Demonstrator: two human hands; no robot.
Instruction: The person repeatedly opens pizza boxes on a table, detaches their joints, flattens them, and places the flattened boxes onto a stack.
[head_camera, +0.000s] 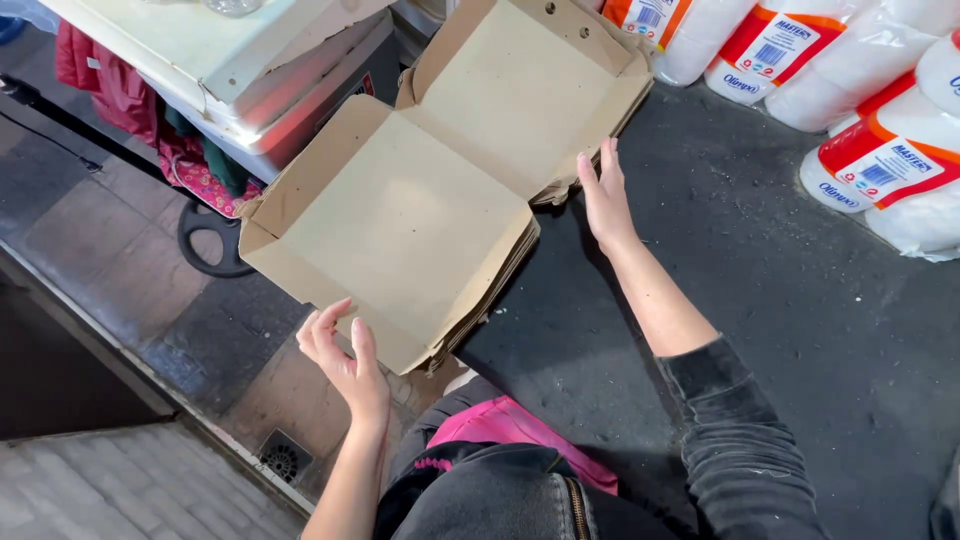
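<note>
On the dark counter (800, 330), a stack of flattened brown cardboard boxes (440, 190) lay open, its top box unfolded with the inside facing up. The stack's long axis ran diagonally, from the lower left near the counter's edge to the upper right, where the lid half tilted upward. Its lower-left part overhung the counter above the tiled floor (130, 260).

Along the upper right edge of the view lay plastic-wrapped packs of white cups (880, 150) with orange and red labels, well apart from the stack. At upper left stood a pale cabinet (230, 60) with red cloth (110, 80) hanging beside it. A floor drain (283, 460) showed at the bottom left.

The right hand (603, 195) was flat, fingers extended and held together, pointing up along the stack's right side; it lay just beside or touching the edge at the fold, which of the two could not be told. The left hand (343, 355) was open with fingers loosely curled, thumb apart, just below the stack's lower corner and holding nothing. The stack thus lay between the two hands, ahead of and above the left, to the left of the right. The right hand appeared the nearer to the cardboard.
</note>
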